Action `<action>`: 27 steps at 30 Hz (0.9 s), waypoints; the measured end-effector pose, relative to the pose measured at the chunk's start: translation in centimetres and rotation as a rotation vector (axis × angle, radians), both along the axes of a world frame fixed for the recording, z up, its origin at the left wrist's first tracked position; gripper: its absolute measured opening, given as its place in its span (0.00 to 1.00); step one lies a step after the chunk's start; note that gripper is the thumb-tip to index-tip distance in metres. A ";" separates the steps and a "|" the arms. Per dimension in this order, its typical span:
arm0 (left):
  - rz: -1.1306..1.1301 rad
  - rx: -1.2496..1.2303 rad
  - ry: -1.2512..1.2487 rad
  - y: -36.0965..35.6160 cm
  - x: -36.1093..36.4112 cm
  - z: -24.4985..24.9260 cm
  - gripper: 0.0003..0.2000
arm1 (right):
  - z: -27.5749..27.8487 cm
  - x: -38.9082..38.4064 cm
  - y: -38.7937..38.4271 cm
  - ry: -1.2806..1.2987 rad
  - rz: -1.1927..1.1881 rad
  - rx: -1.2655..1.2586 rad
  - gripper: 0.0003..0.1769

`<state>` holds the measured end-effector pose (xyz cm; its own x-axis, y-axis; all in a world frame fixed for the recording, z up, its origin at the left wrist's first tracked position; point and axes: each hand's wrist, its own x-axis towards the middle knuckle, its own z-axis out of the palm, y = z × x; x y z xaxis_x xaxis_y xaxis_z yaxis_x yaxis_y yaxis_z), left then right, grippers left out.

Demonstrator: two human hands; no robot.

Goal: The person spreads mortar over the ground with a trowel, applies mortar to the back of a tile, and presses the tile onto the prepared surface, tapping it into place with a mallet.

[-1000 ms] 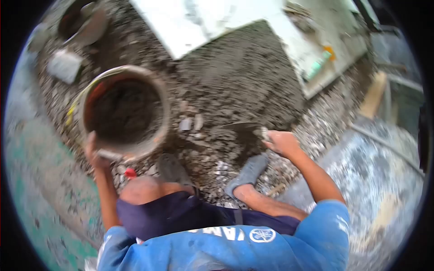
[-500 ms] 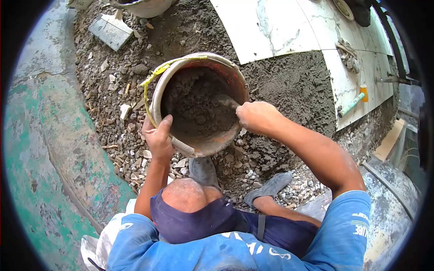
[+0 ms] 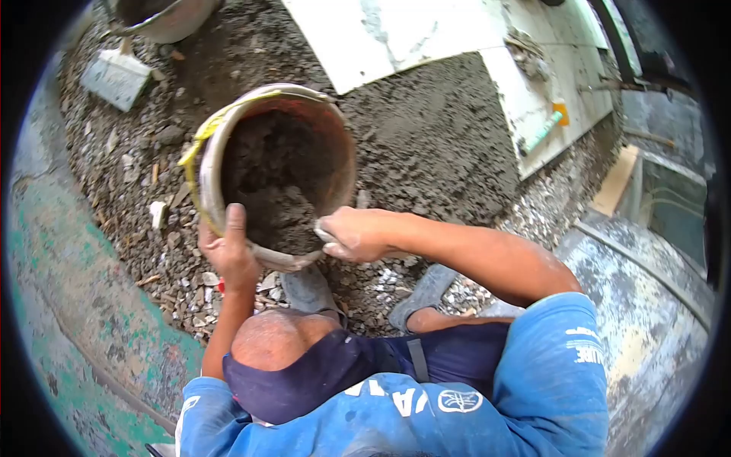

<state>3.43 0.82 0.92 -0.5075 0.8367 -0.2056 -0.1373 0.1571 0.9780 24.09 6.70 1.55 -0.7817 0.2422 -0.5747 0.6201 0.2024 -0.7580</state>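
Note:
A white bucket (image 3: 215, 164) with a yellow strap handle (image 3: 199, 137) is tilted on the rubble, its mouth facing up toward me. Grey-brown mortar (image 3: 270, 175) lies inside. My left hand (image 3: 231, 255) grips the bucket's near-left rim, thumb over the edge. At the near-right rim, my right hand (image 3: 358, 233) is closed around the grip of a trowel, whose blade is mostly hidden in the mortar. Right of the bucket is a spread mortar bed (image 3: 442, 129).
White marbled tiles (image 3: 396, 34) border the bed, with a green-handled tool (image 3: 542, 133) and a cloth (image 3: 527, 55) on them. A wide scraper-like tool (image 3: 118, 76) and a second bucket (image 3: 171, 21) stand far left. Painted concrete (image 3: 99, 282) edges the left side.
My right hand has moved toward me with the trowel, down to the bucket's near-right rim. The trowel's blade is less visible. The whole view has shifted, while my left hand keeps its rim grip.

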 end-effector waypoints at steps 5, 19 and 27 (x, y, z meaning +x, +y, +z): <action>-0.043 0.042 -0.066 -0.5 -2.5 -0.9 0.18 | -1.2 1.8 -0.1 0.109 -0.150 -0.124 0.18; -0.047 0.025 0.154 -2.1 -10.1 -2.9 0.19 | 1.2 22.1 -10.2 0.075 -0.881 -1.346 0.12; 0.127 0.025 0.247 -2.3 -17.9 11.8 0.28 | -4.6 25.2 -16.8 0.105 -0.896 -0.995 0.18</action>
<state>-14.42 -1.45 12.72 -0.6409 0.7664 -0.0429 0.0883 0.1291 0.9877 49.29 -10.07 -3.01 -0.6258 0.2073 -0.7519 0.1778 -0.9007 -0.3964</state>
